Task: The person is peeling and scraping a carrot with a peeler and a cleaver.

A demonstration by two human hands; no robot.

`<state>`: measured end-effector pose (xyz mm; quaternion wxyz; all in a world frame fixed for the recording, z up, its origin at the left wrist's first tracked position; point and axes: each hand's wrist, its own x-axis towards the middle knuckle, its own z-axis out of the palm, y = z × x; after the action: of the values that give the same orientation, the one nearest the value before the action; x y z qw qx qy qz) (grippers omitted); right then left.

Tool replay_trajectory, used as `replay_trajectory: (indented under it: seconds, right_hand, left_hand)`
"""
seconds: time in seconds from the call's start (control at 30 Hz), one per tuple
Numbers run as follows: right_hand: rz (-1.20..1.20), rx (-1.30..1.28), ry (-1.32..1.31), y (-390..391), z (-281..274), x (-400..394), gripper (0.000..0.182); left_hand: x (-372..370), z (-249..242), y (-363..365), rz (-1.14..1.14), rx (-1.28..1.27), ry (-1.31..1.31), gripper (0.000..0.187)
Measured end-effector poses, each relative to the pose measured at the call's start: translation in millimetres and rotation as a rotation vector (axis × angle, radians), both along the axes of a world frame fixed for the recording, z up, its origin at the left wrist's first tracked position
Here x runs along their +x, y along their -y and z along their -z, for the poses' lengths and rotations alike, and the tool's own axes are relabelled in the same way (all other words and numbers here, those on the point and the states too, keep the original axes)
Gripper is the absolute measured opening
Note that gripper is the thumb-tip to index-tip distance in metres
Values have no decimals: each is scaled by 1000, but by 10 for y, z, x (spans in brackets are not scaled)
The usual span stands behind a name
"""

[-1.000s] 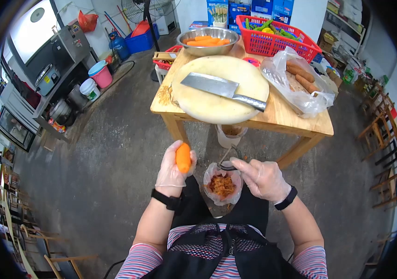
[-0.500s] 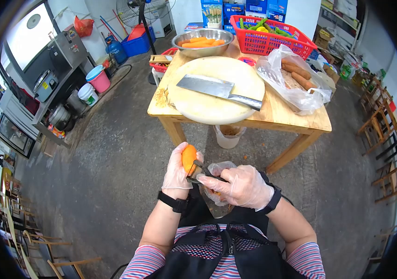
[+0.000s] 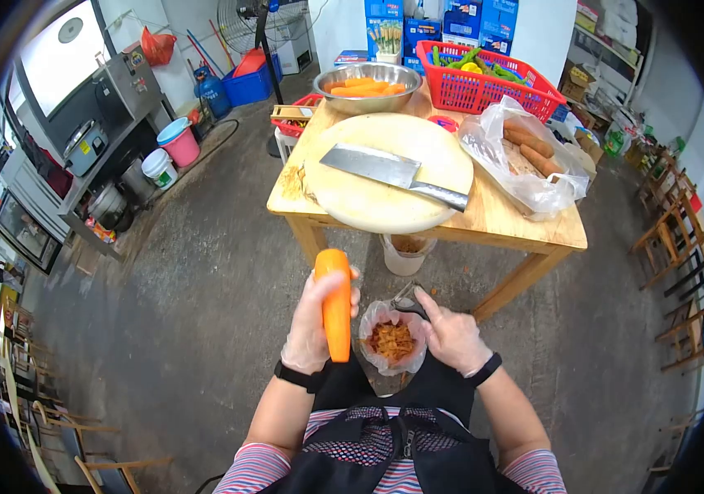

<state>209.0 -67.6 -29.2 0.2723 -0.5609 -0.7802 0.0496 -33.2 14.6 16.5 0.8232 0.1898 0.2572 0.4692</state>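
My left hand [image 3: 309,325], in a clear plastic glove, is closed around a peeled orange carrot [image 3: 335,309] that points up and down. My gloved right hand [image 3: 455,337] grips a peeler [image 3: 408,306] by its dark handle, its head apart from the carrot. Between my knees is a bin lined with a clear bag [image 3: 372,337], with orange peelings [image 3: 393,339] inside. A cleaver [image 3: 381,169] lies on the round chopping board [image 3: 352,210] on the wooden table [image 3: 533,235].
A steel bowl [image 3: 368,104] of peeled carrots and a red basket [image 3: 484,95] of green peppers stand at the table's back. At right, a plastic bag [image 3: 492,165] holds unpeeled carrots [image 3: 537,152]. A white bucket [image 3: 404,262] is under the table. Chairs [image 3: 669,222] line the right wall.
The peeler has moved off the carrot to the right with my right hand. The carrot now stands longer in view in my left hand, and the peelings are uncovered.
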Motion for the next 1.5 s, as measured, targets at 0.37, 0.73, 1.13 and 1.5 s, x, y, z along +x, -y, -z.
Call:
replay_trajectory:
  seconds: [0.37,0.73,1.13,1.5]
  right_hand:
    - [180,-26,-534,-11,-199,-26,56]
    - [596,169,-89,-1748,-792,1015,36]
    - [547,-39,106,-2535,-913,784,26]
    - [176,110,453,-2049,-791,189,29]
  left_hand:
    - [5,-28,193,-278,1218,-840,64]
    - [-92,111,387,-182,1065,-871,60]
    - [-59,216,466,-138,613,-558,64]
    - [-137,268,416,-271,583,-687,53]
